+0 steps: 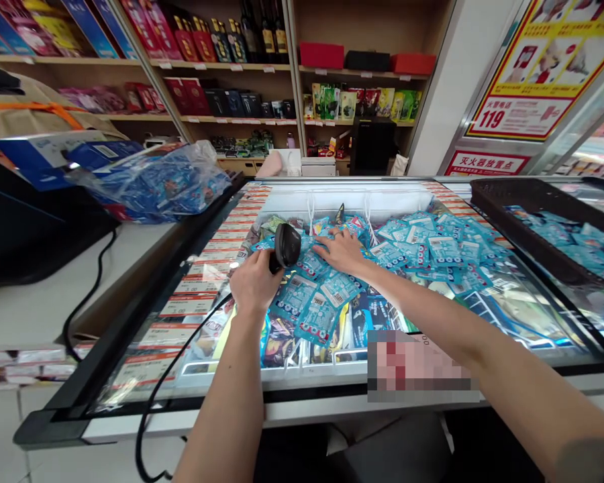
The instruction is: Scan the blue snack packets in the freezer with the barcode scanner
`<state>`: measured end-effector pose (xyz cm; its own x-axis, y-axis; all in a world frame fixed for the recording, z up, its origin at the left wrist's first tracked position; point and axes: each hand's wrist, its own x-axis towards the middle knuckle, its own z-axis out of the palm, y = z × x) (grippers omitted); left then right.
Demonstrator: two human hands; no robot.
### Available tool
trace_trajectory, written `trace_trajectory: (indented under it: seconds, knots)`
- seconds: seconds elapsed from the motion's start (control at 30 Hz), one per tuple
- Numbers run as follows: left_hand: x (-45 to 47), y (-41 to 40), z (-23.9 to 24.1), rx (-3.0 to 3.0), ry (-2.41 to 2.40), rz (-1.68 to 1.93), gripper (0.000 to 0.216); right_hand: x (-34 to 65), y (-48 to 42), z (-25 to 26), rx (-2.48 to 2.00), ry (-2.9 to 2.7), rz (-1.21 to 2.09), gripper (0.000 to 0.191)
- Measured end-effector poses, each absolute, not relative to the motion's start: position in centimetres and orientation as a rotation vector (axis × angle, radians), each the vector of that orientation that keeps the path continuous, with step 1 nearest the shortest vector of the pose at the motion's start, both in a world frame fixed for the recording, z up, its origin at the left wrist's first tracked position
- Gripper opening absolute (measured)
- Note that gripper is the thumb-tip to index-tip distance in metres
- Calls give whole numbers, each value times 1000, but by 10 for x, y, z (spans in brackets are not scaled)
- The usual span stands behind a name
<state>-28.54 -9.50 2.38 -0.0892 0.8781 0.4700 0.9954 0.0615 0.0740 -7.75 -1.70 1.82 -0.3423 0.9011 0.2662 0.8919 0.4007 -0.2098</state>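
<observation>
My left hand [254, 282] is closed round the grip of a black corded barcode scanner [285, 245], whose head points at a heap of light-blue snack packets [423, 251] lying in an open chest freezer [191, 396]. My right hand [339, 249] lies flat on the packets just right of the scanner, fingers spread and pressing on them. The scanner's black cable [154, 402] runs down over the freezer's front edge.
A black tray [488, 194] with more blue packets sits on the freezer glass at the right. A clear bag of blue packets [156, 181] rests on the white counter [35, 302] at the left. Shelves of boxed goods and bottles [221, 67] line the back wall.
</observation>
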Motion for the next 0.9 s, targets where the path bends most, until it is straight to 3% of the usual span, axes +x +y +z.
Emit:
trace_trajectory:
  seconds: [0.37, 0.47, 0.6, 0.8, 0.9]
  knots:
    - [-283, -95, 20, -1899, -2000, -575, 41, -19, -38, 34, -1139, -2502, 239, 43]
    - [-280, -97, 23, -1898, -1984, -602, 41, 1, -50, 30, -1166, -2487, 176, 32]
    - [-270, -104, 36, -1887, -1968, -661, 42, 24, -62, 27, -1271, -2436, 175, 33]
    - [-249, -116, 51, -1963, -1916, -627, 43, 25, -76, 34, -1031, -2682, 321, 69]
    - [-242, -121, 49, -2012, -1875, -569, 41, 19, -77, 33, -1051, -2656, 357, 75]
